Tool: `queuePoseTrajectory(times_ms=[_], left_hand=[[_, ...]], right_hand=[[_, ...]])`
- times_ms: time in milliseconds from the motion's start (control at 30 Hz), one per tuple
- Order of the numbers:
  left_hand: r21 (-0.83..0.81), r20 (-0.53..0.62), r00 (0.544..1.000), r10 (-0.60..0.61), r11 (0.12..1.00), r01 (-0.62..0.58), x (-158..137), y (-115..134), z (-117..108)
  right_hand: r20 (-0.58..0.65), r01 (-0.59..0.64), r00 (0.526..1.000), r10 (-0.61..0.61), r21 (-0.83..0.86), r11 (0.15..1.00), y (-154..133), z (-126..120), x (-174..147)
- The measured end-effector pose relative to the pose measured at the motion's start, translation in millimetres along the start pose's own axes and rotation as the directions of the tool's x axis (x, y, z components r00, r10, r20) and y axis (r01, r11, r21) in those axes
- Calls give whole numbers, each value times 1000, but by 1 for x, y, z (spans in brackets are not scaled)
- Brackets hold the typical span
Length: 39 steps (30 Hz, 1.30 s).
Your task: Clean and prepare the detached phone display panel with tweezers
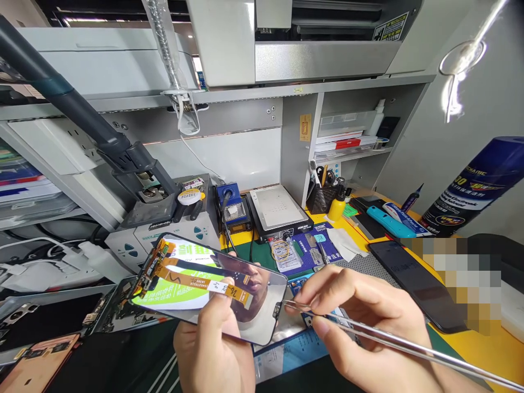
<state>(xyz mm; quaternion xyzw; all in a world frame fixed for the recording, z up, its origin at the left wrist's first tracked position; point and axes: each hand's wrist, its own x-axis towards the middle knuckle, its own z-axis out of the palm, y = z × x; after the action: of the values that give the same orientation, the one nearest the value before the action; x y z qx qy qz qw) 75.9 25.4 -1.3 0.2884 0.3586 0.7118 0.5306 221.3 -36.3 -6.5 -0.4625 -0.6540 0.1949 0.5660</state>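
My left hand (216,349) grips a phone screen assembly (262,322) by its lower edge, thumb pressed on the mirror-like back. An orange flex cable (192,281) with a white handwritten label runs along that back, and the panel is tilted toward me. My right hand (364,322) is closed around a pair of metal tweezers (393,345). Their tips are at the right end of the screen, by the small dark notch part (277,310); whether they touch it I cannot tell. Below the hands lies a blue and silver packet (278,357).
Opened phones (41,360) lie at the left. A dark phone (413,284) and a large spray can (475,191) stand to the right. Behind are a flat heating plate (278,210), a blue soldering station (230,204), a yellow bottle (337,204) and a mesh pen holder (321,196).
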Motion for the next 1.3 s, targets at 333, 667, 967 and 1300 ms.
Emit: queuePoseTrajectory(times_ms=[333, 667, 967, 1300], left_hand=[[70, -2, 1000, -9, 997, 9, 2, -2, 0], [78, -33, 999, -6, 997, 8, 0, -2, -4], [6, -74, 991, -110, 994, 110, -1, -1, 5], [84, -33, 999, -39, 996, 41, -1, 0, 1]], right_hand=[[-32, 10, 999, -10, 4, 1000, -2, 2, 2], [-26, 17, 1000, -17, 7, 1000, -1, 2, 0], [-31, 27, 999, -28, -10, 1000, -3, 3, 3], [-64, 29, 997, -31, -33, 999, -4, 5, 5]])
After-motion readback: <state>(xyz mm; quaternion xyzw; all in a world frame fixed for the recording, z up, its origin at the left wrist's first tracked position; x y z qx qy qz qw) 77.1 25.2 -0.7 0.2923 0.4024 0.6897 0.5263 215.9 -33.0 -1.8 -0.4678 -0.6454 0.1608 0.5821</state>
